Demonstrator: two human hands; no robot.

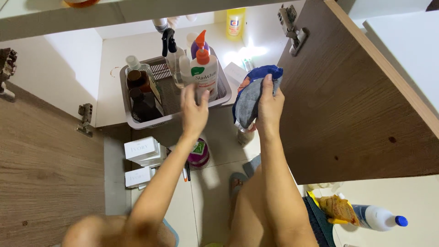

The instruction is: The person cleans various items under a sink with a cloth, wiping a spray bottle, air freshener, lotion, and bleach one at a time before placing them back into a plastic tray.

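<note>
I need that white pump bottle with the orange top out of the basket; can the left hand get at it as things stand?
Probably yes. The left hand is open, right in front of the white pump bottle, which stands at the near side of the grey basket. Nothing lies between them; both cabinet doors stand open.

Both arms are bare, with no sleeves on them. The left hand (194, 110) and the right hand (270, 106) wear no gloves, rings or watch. The legs are bare too. One foot (236, 183) wears a sandal.
</note>
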